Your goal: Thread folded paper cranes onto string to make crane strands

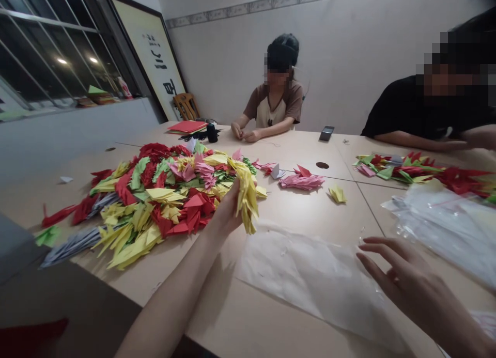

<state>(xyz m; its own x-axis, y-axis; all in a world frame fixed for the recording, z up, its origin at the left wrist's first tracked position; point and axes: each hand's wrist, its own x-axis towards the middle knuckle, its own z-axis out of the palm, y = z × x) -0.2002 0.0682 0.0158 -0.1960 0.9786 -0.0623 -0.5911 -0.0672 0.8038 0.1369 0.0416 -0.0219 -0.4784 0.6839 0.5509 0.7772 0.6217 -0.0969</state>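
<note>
Spiky yellow folded-paper bundle [248, 198] is up by the edge of a messy multicoloured paper pile [186, 192], left hand [231, 209] curled round it, while the right hand [413, 280], fingers loosely spread, hovers near a thin, wrinkly plastic bag [298, 275].

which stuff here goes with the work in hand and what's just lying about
Seems part of the work:
- yellow paper bunch, held in the left hand
- folded paper heap
- clear plastic near the right hand

Seems just lying about:
- phone
- red folder
</note>
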